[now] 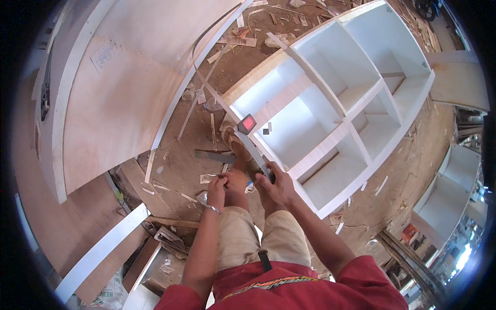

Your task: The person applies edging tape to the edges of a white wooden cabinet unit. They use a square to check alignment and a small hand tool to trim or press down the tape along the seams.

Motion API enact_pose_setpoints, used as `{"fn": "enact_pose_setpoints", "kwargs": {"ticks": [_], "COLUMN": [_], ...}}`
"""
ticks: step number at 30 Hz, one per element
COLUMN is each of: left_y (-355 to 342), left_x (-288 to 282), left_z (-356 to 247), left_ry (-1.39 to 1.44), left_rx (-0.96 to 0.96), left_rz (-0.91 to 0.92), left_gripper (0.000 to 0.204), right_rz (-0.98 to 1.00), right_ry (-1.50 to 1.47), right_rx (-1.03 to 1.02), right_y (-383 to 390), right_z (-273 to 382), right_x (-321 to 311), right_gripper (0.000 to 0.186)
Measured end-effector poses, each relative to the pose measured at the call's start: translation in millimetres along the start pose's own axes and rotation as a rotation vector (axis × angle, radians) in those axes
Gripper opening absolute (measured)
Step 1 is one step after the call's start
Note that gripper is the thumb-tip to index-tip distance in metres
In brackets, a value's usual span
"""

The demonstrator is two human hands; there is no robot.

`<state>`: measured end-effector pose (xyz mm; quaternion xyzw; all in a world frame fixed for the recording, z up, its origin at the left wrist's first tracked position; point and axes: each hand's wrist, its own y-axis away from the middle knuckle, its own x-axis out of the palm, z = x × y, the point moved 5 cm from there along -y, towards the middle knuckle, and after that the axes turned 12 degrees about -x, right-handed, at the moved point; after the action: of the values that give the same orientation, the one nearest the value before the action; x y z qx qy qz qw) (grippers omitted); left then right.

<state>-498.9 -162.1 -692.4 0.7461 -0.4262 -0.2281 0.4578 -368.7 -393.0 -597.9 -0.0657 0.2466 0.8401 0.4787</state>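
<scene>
My right hand (pixel 279 185) is closed at the near edge of a white cabinet frame (pixel 330 135). Its fingers wrap the lower end of a long grey bar (pixel 253 150). At that bar's far end, against the cabinet's edge, sits a dark block with a red face (pixel 247 124); its kind is unclear. My left hand (pixel 219 188), with a bracelet at the wrist, hovers by my knee, fingers curled together. Whatever it may pinch is too small to make out. The cabinet lies on the ground, its open compartments facing up, with pale wood rails crossing it.
A large curved wooden panel piece (pixel 129 93) with white edging stands at left. A thin bent strip (pixel 206 84) arches between it and the cabinet. Wood offcuts and scraps litter the dirt floor (pixel 206 134). Another white cabinet (pixel 448 188) stands at far right.
</scene>
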Motion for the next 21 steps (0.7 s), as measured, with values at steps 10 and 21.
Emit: {"fn": "enact_pose_setpoints", "kwargs": {"ticks": [10, 21], "left_y": [-212, -352], "left_x": [1, 50], "left_z": [-142, -175], "left_ry": [0.319, 0.255], "left_rx": [-0.099, -0.289], "left_rz": [0.017, 0.028], "left_gripper": [0.021, 0.016], "right_rz": [-0.007, -0.164], "right_ry": [-0.366, 0.077], "right_rx": [0.208, 0.212], "right_y": [-196, -448], "right_z": [13, -88], "right_x": [52, 135], "right_gripper": [0.025, 0.034]}}
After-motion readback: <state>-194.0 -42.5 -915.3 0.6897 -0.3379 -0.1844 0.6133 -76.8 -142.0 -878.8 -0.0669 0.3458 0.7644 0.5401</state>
